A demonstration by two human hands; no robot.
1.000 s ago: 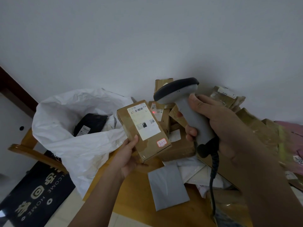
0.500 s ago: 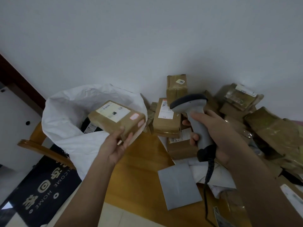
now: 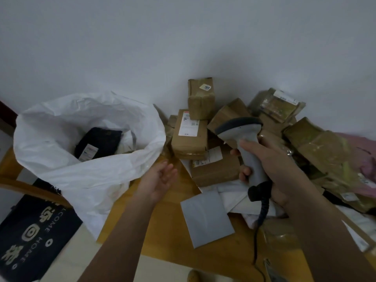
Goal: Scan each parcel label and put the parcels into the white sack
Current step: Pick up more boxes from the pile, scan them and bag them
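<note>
the brown parcel held up half a second ago is no longer in the left hand [image 3: 160, 178], which hangs empty with fingers loosely spread beside the white sack [image 3: 61, 169]; it is judged to have been dropped inside, though only a black parcel [image 3: 97, 143] can be seen there. the scanner [image 3: 244, 147] is kept gripped in the right hand [image 3: 270, 167], fingers wrapped round its handle. a pile of brown parcels [image 3: 191, 135] waits unscanned on the wooden table [image 3: 177, 237], so the next one is to be picked.

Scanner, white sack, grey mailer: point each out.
Scanner [image 3: 251, 157], head view, on its grey handle.
White sack [image 3: 61, 112], head view, on its far inner wall.
Grey mailer [image 3: 205, 218], head view, on its flat middle.
</note>
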